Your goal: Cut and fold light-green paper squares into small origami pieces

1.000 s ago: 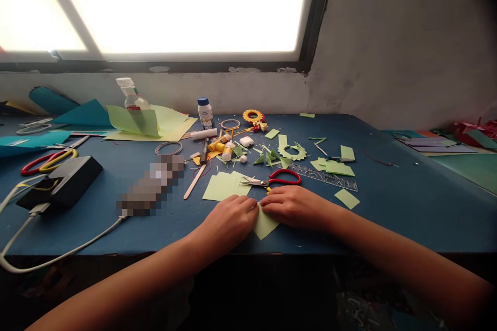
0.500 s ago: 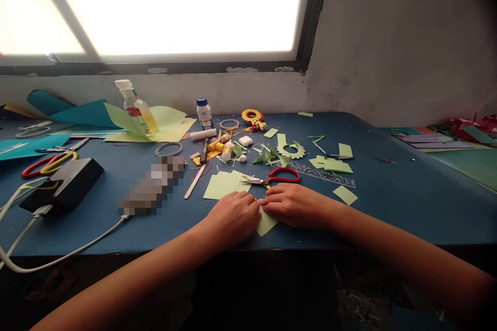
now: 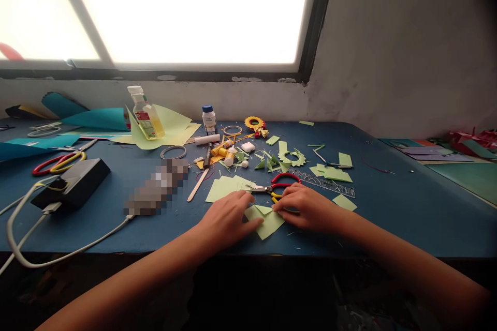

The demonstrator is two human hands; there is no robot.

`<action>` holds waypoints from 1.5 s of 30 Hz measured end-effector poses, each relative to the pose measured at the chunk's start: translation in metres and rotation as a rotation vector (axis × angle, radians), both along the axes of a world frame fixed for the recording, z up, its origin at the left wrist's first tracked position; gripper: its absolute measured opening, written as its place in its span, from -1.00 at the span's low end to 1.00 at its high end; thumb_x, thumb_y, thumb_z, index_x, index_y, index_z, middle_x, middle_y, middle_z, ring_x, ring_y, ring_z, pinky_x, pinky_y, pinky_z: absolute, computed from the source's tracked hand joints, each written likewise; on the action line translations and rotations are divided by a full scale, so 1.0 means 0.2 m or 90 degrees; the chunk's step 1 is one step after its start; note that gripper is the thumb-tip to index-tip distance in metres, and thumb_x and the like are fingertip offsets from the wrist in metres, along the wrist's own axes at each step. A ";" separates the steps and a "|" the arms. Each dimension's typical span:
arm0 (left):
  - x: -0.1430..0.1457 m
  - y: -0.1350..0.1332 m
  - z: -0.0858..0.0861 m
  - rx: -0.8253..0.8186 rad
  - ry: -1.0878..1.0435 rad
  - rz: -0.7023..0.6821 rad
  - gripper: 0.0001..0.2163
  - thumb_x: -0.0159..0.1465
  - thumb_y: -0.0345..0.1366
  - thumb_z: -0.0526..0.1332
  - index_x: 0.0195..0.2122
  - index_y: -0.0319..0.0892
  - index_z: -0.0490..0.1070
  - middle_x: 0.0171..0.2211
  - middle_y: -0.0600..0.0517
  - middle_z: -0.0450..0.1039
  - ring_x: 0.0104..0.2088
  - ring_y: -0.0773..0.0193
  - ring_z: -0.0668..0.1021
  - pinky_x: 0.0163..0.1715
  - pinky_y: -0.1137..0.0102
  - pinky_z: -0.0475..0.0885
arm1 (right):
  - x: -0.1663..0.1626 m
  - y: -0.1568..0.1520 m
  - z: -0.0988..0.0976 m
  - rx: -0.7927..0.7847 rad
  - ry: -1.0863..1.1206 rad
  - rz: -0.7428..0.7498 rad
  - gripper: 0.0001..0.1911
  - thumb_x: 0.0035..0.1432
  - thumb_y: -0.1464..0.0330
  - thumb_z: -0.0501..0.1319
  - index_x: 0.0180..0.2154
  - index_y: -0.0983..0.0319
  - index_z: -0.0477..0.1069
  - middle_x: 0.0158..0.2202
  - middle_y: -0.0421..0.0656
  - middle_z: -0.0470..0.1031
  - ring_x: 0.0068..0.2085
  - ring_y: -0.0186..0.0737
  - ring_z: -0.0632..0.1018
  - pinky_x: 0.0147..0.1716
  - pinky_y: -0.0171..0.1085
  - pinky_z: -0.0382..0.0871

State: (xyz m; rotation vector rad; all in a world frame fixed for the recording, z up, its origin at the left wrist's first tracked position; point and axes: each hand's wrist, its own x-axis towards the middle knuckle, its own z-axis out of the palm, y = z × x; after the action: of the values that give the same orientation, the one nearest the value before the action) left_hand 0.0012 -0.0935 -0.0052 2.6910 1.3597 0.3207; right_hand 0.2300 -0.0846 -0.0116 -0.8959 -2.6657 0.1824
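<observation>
A small light green paper piece [image 3: 267, 220] lies near the front edge of the blue table [image 3: 407, 207], its top part folded over. My left hand [image 3: 227, 217] rests on its left side, fingers pressing down on the paper. My right hand [image 3: 306, 206] is at its right side, fingers curled and pinching the folded edge. Red-handled scissors [image 3: 277, 183] lie just behind my hands. Several more green sheets [image 3: 225, 187] sit to the left of the scissors.
A clear ruler [image 3: 330, 184], green paper scraps [image 3: 334, 173], a green paper ring [image 3: 291, 155], glue tubes [image 3: 221, 149], two bottles [image 3: 145, 114], a wooden stick [image 3: 198, 183], red-yellow scissors [image 3: 58, 163], a black box [image 3: 73, 183] with a white cable [image 3: 58, 253].
My hands moved apart a little, and the green piece now shows a folded top flap between them. The camera tilted slightly, so the table contents sit lower in view.
</observation>
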 end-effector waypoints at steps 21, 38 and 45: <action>0.02 0.17 0.05 -0.061 0.044 0.012 -0.92 0.15 -0.29 0.20 -0.40 -0.10 0.49 -0.37 0.08 0.52 -0.34 0.21 0.53 -0.46 0.45 0.26 | -0.16 -0.01 -0.06 0.113 -0.107 -0.041 -0.78 0.23 0.35 0.10 -0.19 0.22 0.50 -0.45 -0.15 0.46 -0.45 -0.28 0.44 -0.50 -0.32 0.11; -0.11 0.10 -0.07 0.142 0.048 -0.294 -0.76 0.36 -0.36 -0.02 -0.18 -0.20 0.45 -0.21 -0.06 0.49 -0.23 0.26 0.51 -0.22 0.41 0.41 | -0.17 -0.08 -0.08 0.132 -0.064 -0.063 -0.71 0.21 0.21 0.11 -0.21 0.25 0.50 -0.45 -0.12 0.49 -0.41 -0.22 0.49 -0.44 -0.30 0.18; -0.12 0.10 -0.07 0.145 0.062 -0.301 -0.75 0.36 -0.36 -0.03 -0.18 -0.22 0.44 -0.20 -0.07 0.49 -0.22 0.24 0.51 -0.19 0.37 0.42 | -0.17 -0.08 -0.08 0.107 -0.058 -0.072 -0.70 0.20 0.22 0.12 -0.19 0.27 0.50 -0.45 -0.12 0.50 -0.40 -0.20 0.50 -0.42 -0.29 0.23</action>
State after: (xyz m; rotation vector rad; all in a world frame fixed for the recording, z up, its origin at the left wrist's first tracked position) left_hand -0.0222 -0.0729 -0.0185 3.1380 0.6969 0.3130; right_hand 0.1969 -0.1007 -0.0278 -1.0189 -2.6540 -0.1106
